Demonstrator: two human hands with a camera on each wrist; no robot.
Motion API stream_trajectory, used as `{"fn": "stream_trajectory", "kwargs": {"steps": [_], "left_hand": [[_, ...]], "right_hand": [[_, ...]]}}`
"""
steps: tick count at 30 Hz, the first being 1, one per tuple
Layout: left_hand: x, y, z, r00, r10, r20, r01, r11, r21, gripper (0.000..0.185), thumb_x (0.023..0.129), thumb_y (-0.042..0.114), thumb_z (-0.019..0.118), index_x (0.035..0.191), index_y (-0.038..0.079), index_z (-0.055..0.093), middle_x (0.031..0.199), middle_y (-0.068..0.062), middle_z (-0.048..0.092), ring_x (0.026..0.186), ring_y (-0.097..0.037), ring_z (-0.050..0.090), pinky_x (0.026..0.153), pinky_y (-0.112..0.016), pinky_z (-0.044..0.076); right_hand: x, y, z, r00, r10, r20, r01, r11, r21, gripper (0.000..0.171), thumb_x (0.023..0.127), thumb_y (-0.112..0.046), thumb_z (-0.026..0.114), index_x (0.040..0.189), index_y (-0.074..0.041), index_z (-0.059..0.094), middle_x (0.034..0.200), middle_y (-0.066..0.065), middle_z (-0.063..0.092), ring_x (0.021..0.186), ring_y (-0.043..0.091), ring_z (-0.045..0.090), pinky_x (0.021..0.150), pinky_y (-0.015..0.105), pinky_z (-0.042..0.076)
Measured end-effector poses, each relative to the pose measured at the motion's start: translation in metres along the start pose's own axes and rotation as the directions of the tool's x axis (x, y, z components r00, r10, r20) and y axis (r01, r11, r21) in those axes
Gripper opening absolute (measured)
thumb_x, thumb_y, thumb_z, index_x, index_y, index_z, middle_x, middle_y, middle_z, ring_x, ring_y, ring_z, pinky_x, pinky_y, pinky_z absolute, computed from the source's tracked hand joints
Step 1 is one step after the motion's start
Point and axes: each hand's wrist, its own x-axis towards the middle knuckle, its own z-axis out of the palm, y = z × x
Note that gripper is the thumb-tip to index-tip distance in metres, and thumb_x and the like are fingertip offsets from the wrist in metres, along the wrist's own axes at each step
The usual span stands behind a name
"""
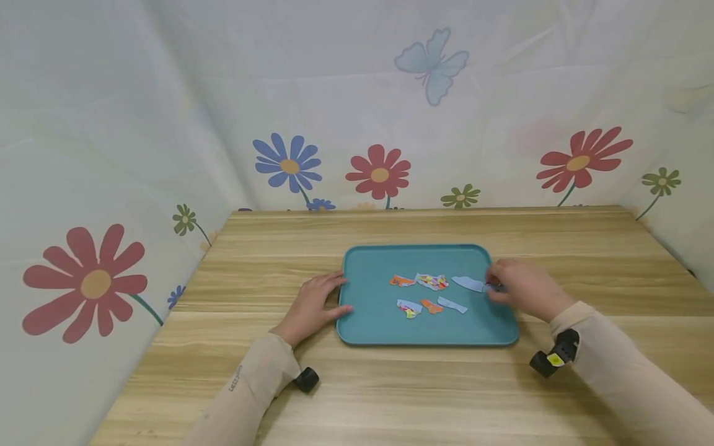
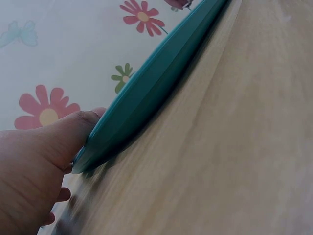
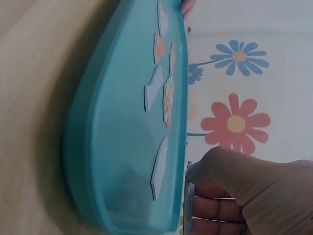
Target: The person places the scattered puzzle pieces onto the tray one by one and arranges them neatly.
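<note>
A teal tray lies on the table with several thin, irregular flat pieces inside, in two rough rows. Some are orange, like one in the front row; others are pale blue, or blue with a colourful print. My left hand rests at the tray's left rim, thumb over the edge and fingers spread. At the right rim, my right hand pinches a thin pale piece, seen nearly edge-on in the right wrist view; the fingers hide most of it. A pale blue piece lies just left of that hand.
The tray stands on a wood-grain table. Behind and beside it hangs a white cloth printed with flowers and a butterfly. Each wrist wears a black device, one on the left and one on the right.
</note>
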Motion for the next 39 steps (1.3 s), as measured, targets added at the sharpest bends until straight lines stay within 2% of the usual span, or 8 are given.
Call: {"fn": "stream_trajectory", "kwargs": {"steps": [15, 26, 39], "left_hand": [[-0.001, 0.000, -0.001, 1.000, -0.007, 0.008, 0.007, 1.000, 0.003, 0.063, 0.084, 0.041, 0.072, 0.135, 0.008, 0.055, 0.146, -0.011, 0.048, 0.135, -0.034, 0.043, 0.111, -0.056, 0.033], [0.000, -0.001, 0.000, 1.000, -0.004, 0.003, 0.004, 1.000, 0.003, 0.062, 0.085, 0.041, 0.071, 0.135, 0.008, 0.055, 0.146, -0.010, 0.048, 0.135, -0.034, 0.043, 0.111, -0.055, 0.033], [0.000, 0.000, 0.001, 1.000, -0.003, 0.004, 0.003, 1.000, 0.010, 0.063, 0.084, 0.042, 0.071, 0.135, 0.009, 0.054, 0.146, -0.011, 0.048, 0.135, -0.034, 0.043, 0.111, -0.055, 0.033]], "right_hand": [[0.004, -0.014, 0.018, 0.995, -0.080, -0.053, 0.079, 0.997, -0.009, 0.012, 0.081, -0.017, 0.073, 0.084, -0.009, 0.066, 0.077, -0.002, 0.061, 0.064, 0.008, 0.049, 0.055, 0.023, 0.043], [0.004, -0.018, 0.025, 0.996, -0.069, -0.048, 0.067, 0.997, -0.038, 0.012, 0.081, -0.020, 0.074, 0.083, -0.012, 0.066, 0.076, -0.003, 0.060, 0.064, 0.008, 0.050, 0.052, 0.024, 0.044], [0.002, -0.019, 0.027, 0.996, -0.077, -0.041, 0.076, 0.997, -0.011, 0.011, 0.082, -0.019, 0.074, 0.085, -0.012, 0.066, 0.080, -0.002, 0.059, 0.067, 0.008, 0.051, 0.056, 0.025, 0.046]]}}
